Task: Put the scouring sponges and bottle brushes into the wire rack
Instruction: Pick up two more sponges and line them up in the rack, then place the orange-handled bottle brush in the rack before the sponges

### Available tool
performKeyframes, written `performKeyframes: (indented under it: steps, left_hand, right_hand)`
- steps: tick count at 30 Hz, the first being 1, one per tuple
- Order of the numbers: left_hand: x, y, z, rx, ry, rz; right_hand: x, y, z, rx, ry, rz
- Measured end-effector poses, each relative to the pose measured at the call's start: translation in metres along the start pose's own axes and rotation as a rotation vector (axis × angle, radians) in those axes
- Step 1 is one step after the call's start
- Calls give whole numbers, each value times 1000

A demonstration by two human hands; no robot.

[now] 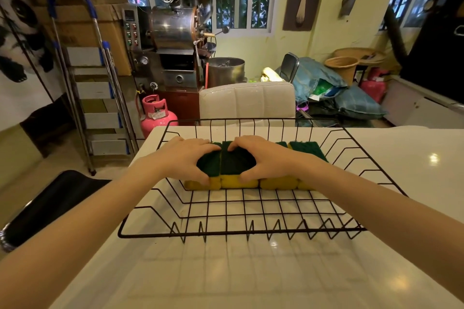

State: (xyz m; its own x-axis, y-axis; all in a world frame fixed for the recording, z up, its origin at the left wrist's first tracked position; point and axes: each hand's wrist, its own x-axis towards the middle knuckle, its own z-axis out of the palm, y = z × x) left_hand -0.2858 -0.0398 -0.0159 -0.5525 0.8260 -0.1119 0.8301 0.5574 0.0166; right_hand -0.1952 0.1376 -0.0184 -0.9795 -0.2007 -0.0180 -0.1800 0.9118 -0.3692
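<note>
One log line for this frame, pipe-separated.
phase: placing | left hand: on sponge | right hand: on adjacent sponge | sponges: rowed inside wire rack | bottle brushes: not visible

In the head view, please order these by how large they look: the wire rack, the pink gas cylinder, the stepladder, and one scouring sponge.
1. wire rack, widest, but nearest the camera.
2. stepladder.
3. pink gas cylinder.
4. one scouring sponge.
Rack against ladder is unsure, since the ladder stands farther away.
</note>
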Motion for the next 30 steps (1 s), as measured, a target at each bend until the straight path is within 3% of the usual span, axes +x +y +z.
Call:
performKeyframes:
  steps: [5,8,13,23,30]
  left_hand:
    - [-6,6,-1,116,-16,-16]
    - [-13,10,-5,165,-44,-47]
    - [-38,29,-37,-191,11,-67]
    - [-120,138,-68,-451,320,208]
    - [-151,200,-33,-467,315,302]
  right_hand:
    - [-8,-7,-6,-186,-98,50]
    - [-15,-13,-13,-124,-123,89]
    - [-51,-30,-41,46,52,107]
    - [-165,-73,-47,338,333,31]
    - [-235,-71,-14,342,417,85]
